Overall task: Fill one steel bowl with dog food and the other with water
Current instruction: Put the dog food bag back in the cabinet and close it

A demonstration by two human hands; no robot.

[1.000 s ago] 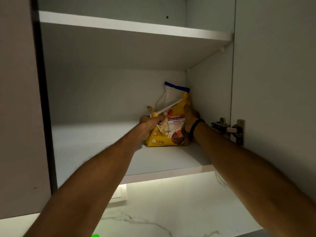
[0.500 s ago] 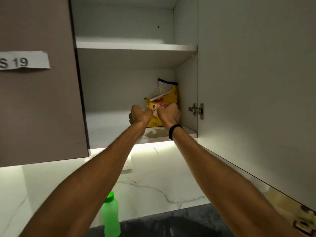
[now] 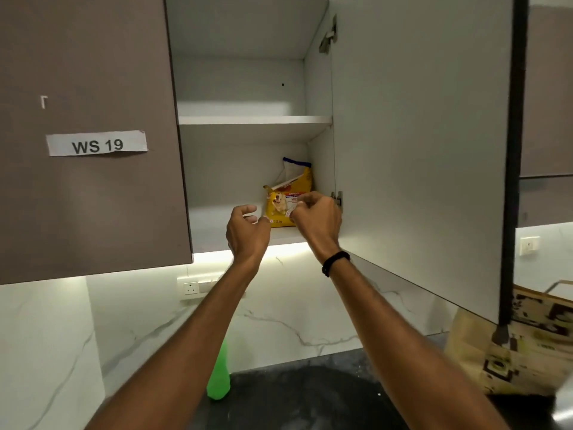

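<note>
Both hands have drawn back from the cupboard | dog food bag [image 3: 288,201] stands on the lower shelf [image 3: 217,226] | left hand [image 3: 246,231] loosely curled, empty | right hand [image 3: 316,218] pinching something small, unclear.

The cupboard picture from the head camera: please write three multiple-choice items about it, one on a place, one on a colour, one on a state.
1. Where does the dog food bag stand?
A. lower shelf, right back corner
B. upper shelf
C. on the counter

2. What colour is the bottle below the cupboard?
A. red
B. green
C. blue

3. What is the state of the cupboard door?
A. shut
B. open
C. missing

Answers: 1 A, the bag sits on the lower shelf against the right wall. 2 B, the bottle is bright green. 3 B, the door is swung open at the right, so the shelves show.
</note>
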